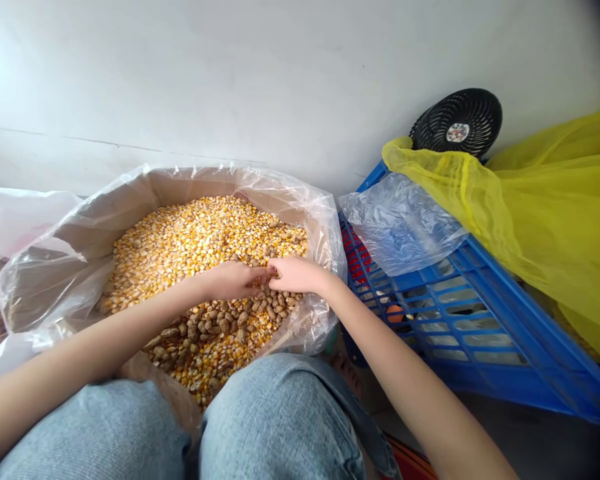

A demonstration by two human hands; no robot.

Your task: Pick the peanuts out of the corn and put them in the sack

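Observation:
Over a plastic-lined bag (325, 227) of yellow corn kernels (195, 230), my two hands meet at the fingertips. My left hand (235, 280) points right, its fingers pressed together at the tips. From the other side my right hand (296, 275) is closed, thumb and fingers pinched against the left fingertips. Whatever sits between them is too small or too hidden to make out. Unshelled peanuts (220, 323) lie on the corn just below the hands, and a few more are scattered near the right hand.
A blue plastic crate (460, 300) stands at the right, with clear plastic (405, 220), yellow mesh (555, 220) and a black fan (457, 123) on or behind it. At the far left is another bag (20, 213) with brown contents. My jeans-clad knees (280, 420) press close in front.

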